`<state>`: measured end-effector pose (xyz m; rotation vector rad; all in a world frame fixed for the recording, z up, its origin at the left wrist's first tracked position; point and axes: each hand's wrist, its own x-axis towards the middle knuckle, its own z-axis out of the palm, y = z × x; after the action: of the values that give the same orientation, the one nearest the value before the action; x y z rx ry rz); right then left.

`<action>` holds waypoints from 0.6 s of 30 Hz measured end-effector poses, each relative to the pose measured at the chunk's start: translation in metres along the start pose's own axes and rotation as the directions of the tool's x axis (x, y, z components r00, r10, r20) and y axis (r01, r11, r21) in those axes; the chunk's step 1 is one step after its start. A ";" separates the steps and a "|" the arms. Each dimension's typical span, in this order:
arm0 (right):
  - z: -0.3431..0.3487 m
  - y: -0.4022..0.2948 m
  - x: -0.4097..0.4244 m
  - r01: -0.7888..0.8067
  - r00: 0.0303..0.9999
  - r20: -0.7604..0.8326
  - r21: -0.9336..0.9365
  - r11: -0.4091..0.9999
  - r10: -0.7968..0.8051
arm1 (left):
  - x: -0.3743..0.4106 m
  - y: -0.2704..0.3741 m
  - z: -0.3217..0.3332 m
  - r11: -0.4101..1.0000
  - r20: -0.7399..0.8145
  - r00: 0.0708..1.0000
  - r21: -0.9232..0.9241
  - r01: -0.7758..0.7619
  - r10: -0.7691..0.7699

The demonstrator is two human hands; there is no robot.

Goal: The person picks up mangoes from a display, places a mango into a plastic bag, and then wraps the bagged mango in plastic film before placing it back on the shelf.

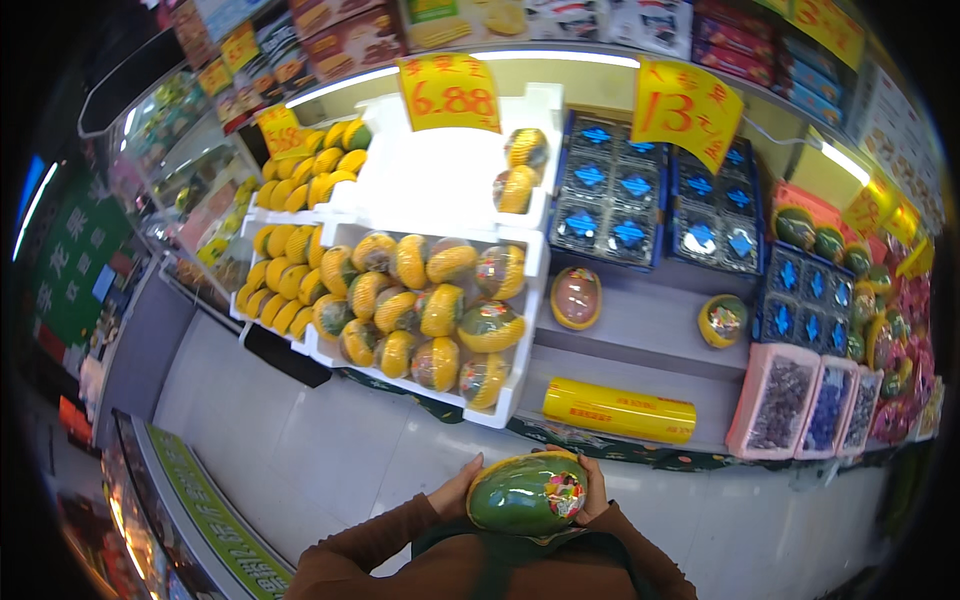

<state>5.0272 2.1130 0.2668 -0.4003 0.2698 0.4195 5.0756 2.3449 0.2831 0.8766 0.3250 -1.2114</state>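
Close to my body I hold a large green papaya (517, 496), shiny with clear wrap and bearing a colourful sticker. A yellow edge shows along its upper side. My left hand (453, 489) grips its left end, and my right hand (595, 486) holds the right end; parts of the fingers are hidden behind the fruit. Ahead of me, a white foam box (517, 375) holds several wrapped fruits (439, 309) in yellow foam nets. On the grey shelf (637, 300) to its right rest a reddish wrapped fruit (576, 298) and a green one (722, 320), apart from each other.
A yellow roll (619, 410), apparently cling film, lies on the lower step. Blue trays of clear boxes (609, 191) stand behind. Pink-rimmed packs of dark fruit (772, 401) sit at right. Yellow price signs (450, 94) hang above. A glass-fronted case (180, 510) stands at lower left.
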 end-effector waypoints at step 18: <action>0.170 0.076 0.196 0.067 0.995 0.097 -0.480 0.875 -0.023 | -0.089 0.168 -0.178 0.782 -0.050 0.781 0.079 -0.618 0.623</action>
<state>5.1954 2.3159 0.3283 -0.8771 0.0636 0.4563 5.2360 2.5493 0.2957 0.9788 0.0395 -0.5693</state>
